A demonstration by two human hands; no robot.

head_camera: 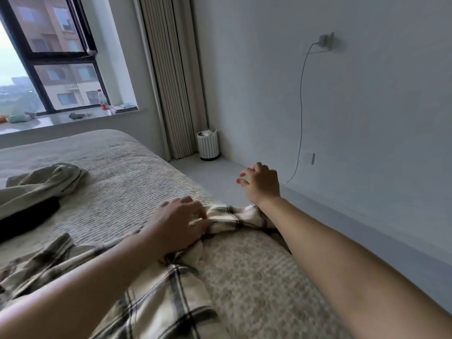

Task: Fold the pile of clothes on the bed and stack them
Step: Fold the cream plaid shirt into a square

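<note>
A cream plaid shirt (156, 297) lies crumpled across the near part of the bed (127, 177), one sleeve stretched toward the bed's right edge. My left hand (178, 223) rests on that sleeve, fingers pinching the fabric near its bunched end (244, 216). My right hand (261, 182) hovers past the bed's edge above the floor, fingers apart and curled, holding nothing. At the left lie a beige garment (46, 182) and a black garment (27, 223), unfolded.
A white ribbed bin (208, 145) stands in the corner by the curtain (173, 77). A charger cable (301, 113) hangs down the right wall. The windowsill (73, 118) holds a bottle (103, 100) and small items. Grey floor runs between bed and wall.
</note>
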